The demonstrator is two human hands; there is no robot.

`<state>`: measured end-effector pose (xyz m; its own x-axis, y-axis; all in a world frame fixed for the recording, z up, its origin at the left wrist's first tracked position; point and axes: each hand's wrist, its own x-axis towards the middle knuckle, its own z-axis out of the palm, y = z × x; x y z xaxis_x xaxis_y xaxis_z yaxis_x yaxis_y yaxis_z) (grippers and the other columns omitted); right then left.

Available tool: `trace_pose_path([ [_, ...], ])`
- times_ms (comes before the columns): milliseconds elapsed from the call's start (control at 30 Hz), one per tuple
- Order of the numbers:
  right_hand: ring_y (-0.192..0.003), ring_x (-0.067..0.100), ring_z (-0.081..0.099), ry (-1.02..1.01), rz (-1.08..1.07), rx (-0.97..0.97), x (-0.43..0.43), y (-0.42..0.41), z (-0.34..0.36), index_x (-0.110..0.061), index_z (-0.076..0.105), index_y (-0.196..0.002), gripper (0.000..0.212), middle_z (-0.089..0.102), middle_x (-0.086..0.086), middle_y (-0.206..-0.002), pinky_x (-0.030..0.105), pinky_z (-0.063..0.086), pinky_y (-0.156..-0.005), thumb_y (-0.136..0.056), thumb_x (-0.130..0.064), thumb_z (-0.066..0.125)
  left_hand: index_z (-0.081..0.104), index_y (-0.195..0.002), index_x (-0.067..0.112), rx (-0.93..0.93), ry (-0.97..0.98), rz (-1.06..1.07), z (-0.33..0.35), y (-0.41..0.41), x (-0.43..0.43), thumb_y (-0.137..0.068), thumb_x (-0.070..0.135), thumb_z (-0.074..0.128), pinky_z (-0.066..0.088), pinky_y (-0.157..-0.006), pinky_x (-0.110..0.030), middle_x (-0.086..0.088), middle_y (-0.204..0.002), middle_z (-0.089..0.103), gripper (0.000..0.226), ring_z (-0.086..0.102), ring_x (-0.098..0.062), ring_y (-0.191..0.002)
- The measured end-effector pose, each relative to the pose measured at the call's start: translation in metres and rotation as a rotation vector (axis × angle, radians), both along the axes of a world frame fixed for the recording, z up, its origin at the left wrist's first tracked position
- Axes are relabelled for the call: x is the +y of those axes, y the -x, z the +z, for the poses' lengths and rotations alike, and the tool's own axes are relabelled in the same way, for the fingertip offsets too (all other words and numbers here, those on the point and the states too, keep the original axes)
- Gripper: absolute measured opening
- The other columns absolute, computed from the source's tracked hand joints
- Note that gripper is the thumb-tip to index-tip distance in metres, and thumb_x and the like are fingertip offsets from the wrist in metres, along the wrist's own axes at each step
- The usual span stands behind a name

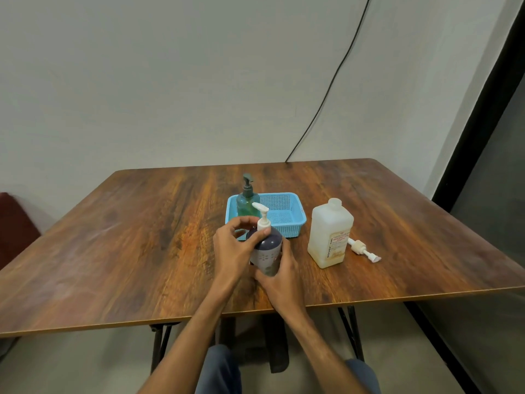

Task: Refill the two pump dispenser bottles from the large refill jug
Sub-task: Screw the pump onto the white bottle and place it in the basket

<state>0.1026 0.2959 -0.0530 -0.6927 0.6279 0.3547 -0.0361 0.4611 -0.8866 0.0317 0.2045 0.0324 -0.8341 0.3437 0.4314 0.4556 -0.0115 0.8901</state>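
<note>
A dark purple pump bottle [268, 247] with a white pump head [262, 214] stands on the wooden table [142, 237] near its front middle. My right hand [279, 275] grips its lower body from the near side. My left hand [234, 247] curls around its shoulder, thumb at the pump collar. A green pump bottle [248, 201] stands in the left part of a blue basket [284, 214] just behind. The large translucent refill jug [329, 234] stands uncapped to the right, its own pump [363, 250] lying on the table beside it.
A black cable [326, 95] hangs down the wall to the table's back edge. A dark red seat [14, 223] sits at the far left. A dark panel [488, 166] stands along the right side. Folding table legs and my knees show below.
</note>
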Motion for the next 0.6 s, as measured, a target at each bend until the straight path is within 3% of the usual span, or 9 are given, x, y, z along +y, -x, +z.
trace_pose_path([
  [133,-0.126,-0.001,0.05,-0.013,-0.002,0.004,-0.001,0.0,0.0,-0.046,0.03,-0.147,0.09,0.05,-0.023,-0.138,0.037,0.053,-0.1,-0.074,-0.041,0.083,0.071,-0.121,0.022,-0.088,0.006,-0.197,-0.001,0.005,-0.011,-0.096,0.011,0.068,0.057,-0.089,-0.023,0.01,-0.114,0.075,0.028,0.07,-0.011,-0.111],
  [233,-0.127,-0.003,0.049,-0.013,-0.006,-0.002,-0.002,0.0,0.0,-0.05,0.028,-0.146,0.091,0.048,-0.025,-0.139,0.036,0.053,-0.102,-0.075,-0.042,0.083,0.063,-0.132,0.024,-0.114,-0.007,-0.224,0.0,0.003,-0.011,-0.096,0.018,0.067,0.056,-0.093,-0.025,0.009,-0.117,0.072,0.036,0.067,-0.006,-0.113],
  [333,-0.126,-0.006,0.049,-0.018,-0.017,-0.012,-0.002,-0.001,0.001,-0.052,0.028,-0.145,0.09,0.049,-0.026,-0.138,0.033,0.054,-0.1,-0.074,-0.045,0.083,0.067,-0.118,0.016,-0.079,-0.058,-0.079,0.0,-0.003,-0.002,-0.083,0.023,0.082,0.058,-0.092,-0.033,0.005,-0.109,0.073,0.04,0.069,-0.01,-0.106],
  [433,-0.126,-0.005,0.049,-0.013,-0.016,-0.007,-0.002,-0.001,0.001,-0.047,0.03,-0.146,0.089,0.049,-0.025,-0.138,0.032,0.054,-0.1,-0.075,-0.042,0.083,0.072,-0.105,0.015,-0.041,-0.09,-0.016,-0.004,-0.005,0.002,-0.08,0.022,0.085,0.061,-0.091,-0.04,0.004,-0.103,0.075,0.029,0.072,-0.013,-0.101],
  [600,-0.129,0.0,0.049,0.011,-0.002,-0.004,-0.003,0.0,0.001,-0.044,0.029,-0.148,0.09,0.048,-0.02,-0.142,0.036,0.053,-0.102,-0.076,-0.039,0.083,0.072,-0.116,0.026,-0.021,-0.025,-0.129,-0.007,0.003,-0.002,-0.093,0.016,0.073,0.057,-0.097,-0.048,0.003,-0.117,0.074,0.025,0.069,-0.016,-0.112],
])
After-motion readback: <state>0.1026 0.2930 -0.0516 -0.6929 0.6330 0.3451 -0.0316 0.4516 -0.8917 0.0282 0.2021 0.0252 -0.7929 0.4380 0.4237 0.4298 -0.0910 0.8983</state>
